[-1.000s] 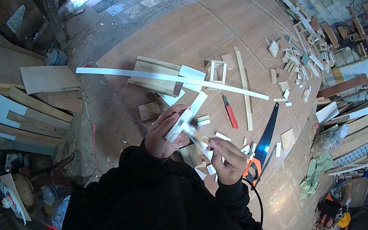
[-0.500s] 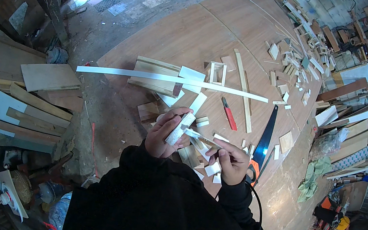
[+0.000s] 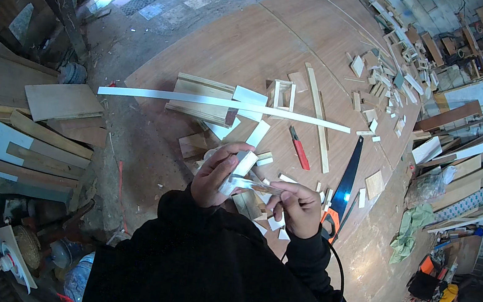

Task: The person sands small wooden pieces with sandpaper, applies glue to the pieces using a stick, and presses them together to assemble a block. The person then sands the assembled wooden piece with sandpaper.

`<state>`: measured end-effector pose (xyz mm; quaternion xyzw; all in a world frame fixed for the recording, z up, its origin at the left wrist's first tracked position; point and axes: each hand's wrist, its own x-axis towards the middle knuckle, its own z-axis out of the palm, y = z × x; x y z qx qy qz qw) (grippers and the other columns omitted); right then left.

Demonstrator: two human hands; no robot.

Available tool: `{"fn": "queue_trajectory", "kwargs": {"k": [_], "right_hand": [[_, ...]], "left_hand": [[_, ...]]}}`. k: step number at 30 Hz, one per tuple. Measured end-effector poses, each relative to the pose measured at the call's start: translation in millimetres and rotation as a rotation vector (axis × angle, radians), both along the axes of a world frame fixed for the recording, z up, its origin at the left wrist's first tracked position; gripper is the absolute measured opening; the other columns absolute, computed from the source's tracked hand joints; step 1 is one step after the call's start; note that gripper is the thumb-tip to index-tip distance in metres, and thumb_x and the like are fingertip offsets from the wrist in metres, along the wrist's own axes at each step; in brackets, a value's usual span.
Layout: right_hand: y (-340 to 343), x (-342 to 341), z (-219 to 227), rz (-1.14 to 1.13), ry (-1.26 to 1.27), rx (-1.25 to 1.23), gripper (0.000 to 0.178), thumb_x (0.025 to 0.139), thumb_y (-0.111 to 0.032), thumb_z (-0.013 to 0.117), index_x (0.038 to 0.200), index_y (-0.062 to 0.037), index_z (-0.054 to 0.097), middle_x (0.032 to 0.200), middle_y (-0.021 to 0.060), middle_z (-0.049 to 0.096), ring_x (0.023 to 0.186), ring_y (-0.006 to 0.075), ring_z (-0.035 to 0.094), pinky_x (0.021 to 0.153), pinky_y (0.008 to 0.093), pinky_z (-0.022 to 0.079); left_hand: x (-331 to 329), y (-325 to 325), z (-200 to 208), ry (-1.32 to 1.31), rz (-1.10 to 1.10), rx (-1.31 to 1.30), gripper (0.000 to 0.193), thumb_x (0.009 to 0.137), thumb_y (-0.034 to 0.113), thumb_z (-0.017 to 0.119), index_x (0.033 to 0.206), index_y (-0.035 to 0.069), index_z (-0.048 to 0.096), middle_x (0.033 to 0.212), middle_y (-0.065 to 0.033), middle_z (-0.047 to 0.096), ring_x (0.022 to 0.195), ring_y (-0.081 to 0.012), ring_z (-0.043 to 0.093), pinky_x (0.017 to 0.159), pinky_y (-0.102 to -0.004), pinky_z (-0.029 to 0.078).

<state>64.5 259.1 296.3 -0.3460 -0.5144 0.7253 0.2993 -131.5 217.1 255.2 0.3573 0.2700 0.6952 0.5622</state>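
Note:
My left hand (image 3: pixel 211 179) is closed around a small pale wooden block (image 3: pixel 245 163), holding it up over the near edge of the table. Between the fingertips of my right hand (image 3: pixel 300 208) is a thin flat stick (image 3: pixel 264 188), its far end smeared white. That whitened end lies against the block's lower part. Under my hands are several small wood offcuts, partly hidden by them. A red utility knife (image 3: pixel 299 148) rests just beyond, and a handsaw (image 3: pixel 347 178) with an orange and black handle lies right of my right hand.
A long white strip (image 3: pixel 223 105) lies across a grooved wooden piece (image 3: pixel 200 90). Near it stands a small open wooden frame (image 3: pixel 283 96). Scrap blocks (image 3: pixel 382 84) crowd the table's (image 3: pixel 220 41) far right. Boards (image 3: pixel 42 146) are stacked at left.
The stick's white end has moved left and down along the block, with my right hand shifting slightly left. The block has tilted a little in my left hand.

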Motion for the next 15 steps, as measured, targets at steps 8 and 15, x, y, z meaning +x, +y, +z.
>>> {"fn": "queue_trajectory", "kwargs": {"k": [8,15], "right_hand": [[8,-11,1,-0.258,0.035,0.081,0.026,0.094,-0.010,0.049,0.112,0.0070,0.059,0.075,0.0139,0.065,0.046,0.0083,0.049,0.047,0.0180,0.040],[3,-8,3,0.090,-0.068,0.046,0.025,0.092,-0.002,0.045,0.110,0.0031,0.063,0.075,0.0101,0.066,0.052,0.0070,0.054,0.048,0.0184,0.042]], "left_hand": [[-9,-4,-17,-0.375,-0.226,-0.021,0.037,0.096,0.019,0.036,0.125,-0.001,0.047,0.096,-0.0101,0.057,0.067,-0.0113,0.051,0.060,-0.0258,0.043],[-12,1,-2,0.190,0.190,0.027,0.036,0.096,0.019,0.036,0.124,-0.001,0.048,0.097,-0.0093,0.053,0.073,-0.0107,0.050,0.060,-0.0250,0.042]]}}
